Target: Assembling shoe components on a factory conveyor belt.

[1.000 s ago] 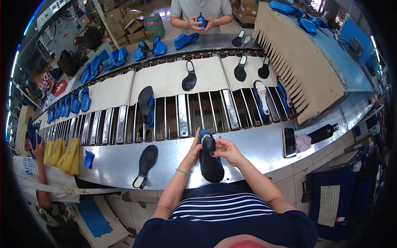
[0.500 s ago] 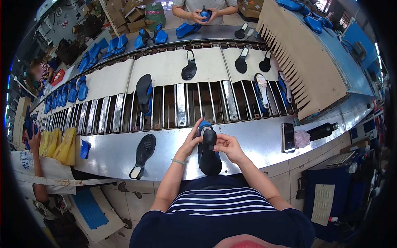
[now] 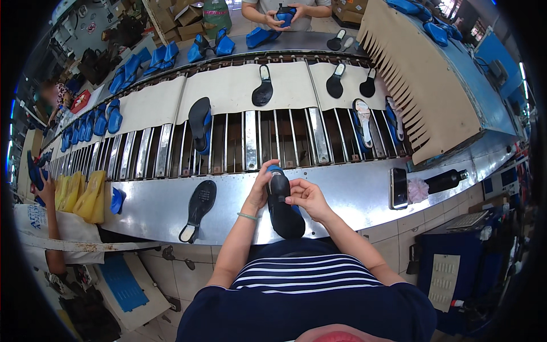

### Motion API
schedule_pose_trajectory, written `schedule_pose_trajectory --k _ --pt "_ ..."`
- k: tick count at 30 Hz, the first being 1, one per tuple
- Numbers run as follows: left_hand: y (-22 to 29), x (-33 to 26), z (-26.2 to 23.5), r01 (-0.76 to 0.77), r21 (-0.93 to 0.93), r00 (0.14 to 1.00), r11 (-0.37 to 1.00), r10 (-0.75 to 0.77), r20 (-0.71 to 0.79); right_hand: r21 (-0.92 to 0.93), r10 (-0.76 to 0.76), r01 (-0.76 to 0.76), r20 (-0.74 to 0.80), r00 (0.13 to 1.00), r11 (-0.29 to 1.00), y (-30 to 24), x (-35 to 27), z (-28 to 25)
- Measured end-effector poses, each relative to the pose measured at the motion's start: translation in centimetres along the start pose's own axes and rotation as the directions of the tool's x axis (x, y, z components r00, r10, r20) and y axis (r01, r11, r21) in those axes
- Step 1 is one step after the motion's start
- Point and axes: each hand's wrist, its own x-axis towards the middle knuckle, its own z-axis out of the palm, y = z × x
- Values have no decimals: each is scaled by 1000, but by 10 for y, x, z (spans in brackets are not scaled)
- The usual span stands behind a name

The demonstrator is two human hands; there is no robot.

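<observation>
Over the near metal edge, my left hand (image 3: 260,190) is closed round the far, blue end of a shoe on a blue last (image 3: 286,221), its black sole turned up. My right hand (image 3: 309,199) pinches the sole's narrow middle from the right, thumb and fingertips against its edge. The sole's rounded front points toward me. What the left fingertips press on underneath is hidden. Left of my forearm, a loose black sole (image 3: 201,204) with a pale heel end lies on the metal table (image 3: 154,199).
A roller conveyor (image 3: 250,139) carries another blue last with a sole (image 3: 200,122) and several soles on pale sheets. To the right lie a phone (image 3: 398,188), a pink scrunchie (image 3: 418,190) and a black bottle (image 3: 447,181). A co-worker's hands (image 3: 285,17) hold a blue last opposite; yellow lasts (image 3: 91,199) stand left.
My left hand has shifted slightly left and up with the shoe, which tilts a little more. The right fingers have moved along the sole's edge, slightly to the left.
</observation>
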Motion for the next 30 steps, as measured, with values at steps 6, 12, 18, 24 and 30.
schedule_pose_trajectory --k 6,12,18,24,30 --pt "-7 11 12 -64 59 973 996 75 -219 19 -41 43 -60 997 999 5 -1 4" --pt "-8 23 10 -130 223 965 966 175 -196 2 -38 39 -89 995 999 7 1 -5" --pt "-7 27 14 -101 280 965 955 162 -205 29 -51 55 -113 992 998 3 0 -9" --pt "-10 26 14 -105 264 969 959 159 -191 35 -44 48 -110 993 998 4 -2 -10" --pt "-15 29 13 -88 262 969 961 144 -203 57 -49 54 -95 994 997 3 -3 -14"
